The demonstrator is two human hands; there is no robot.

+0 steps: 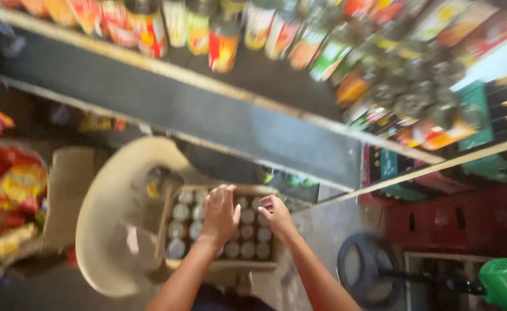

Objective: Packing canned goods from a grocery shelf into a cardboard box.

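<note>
A cardboard box [224, 265] filled with several metal-lidded jars or cans [180, 230] rests on a cream plastic chair [103, 230]. My left hand [220, 214] lies flat on the lids in the middle of the box, fingers together and pointing away from me. Just to its right, my right hand [276, 216] is curled over a lid at the box's right side; the blur hides whether it grips a jar.
A dark shelf [207, 115] edged in pale wood crosses above the box, lined with bottles [224, 43] and packets. Snack bags [8, 190] hang at left. Red crates [466, 222], a black wheel [369, 268] and a green machine [504, 282] stand at right.
</note>
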